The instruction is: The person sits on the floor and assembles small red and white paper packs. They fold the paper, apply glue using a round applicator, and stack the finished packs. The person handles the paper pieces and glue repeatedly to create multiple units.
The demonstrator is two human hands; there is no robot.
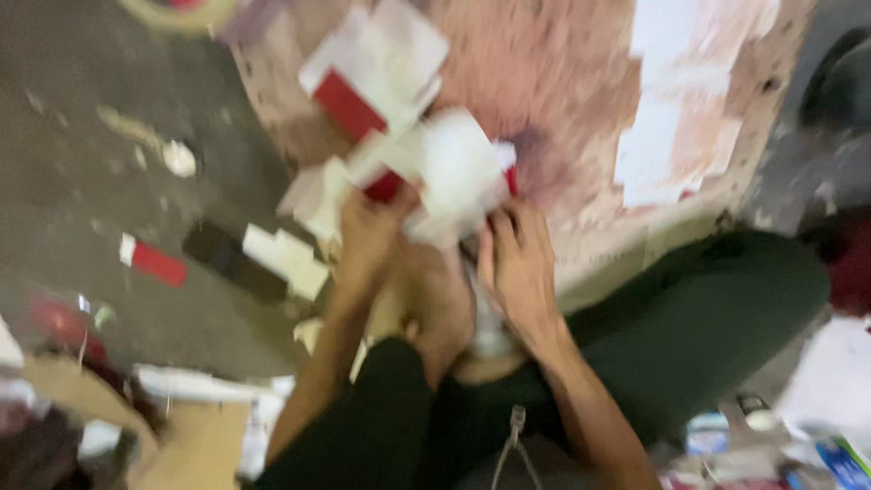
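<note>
**Both hands on a bundle of white and red paper**

Nearest us, our dark-trousered knees (399, 426) fill the bottom of the blurred view. On the grey floor (82, 209) at left lie a red-and-white scrap (150, 260) and a dark flat object (231, 260). Our left hand (367, 238) grips the paper bundle (435, 172) from below, fingers curled on it. Our right hand (515, 263) pinches its right edge. Beyond lies a stained pinkish board (562, 82).
</note>
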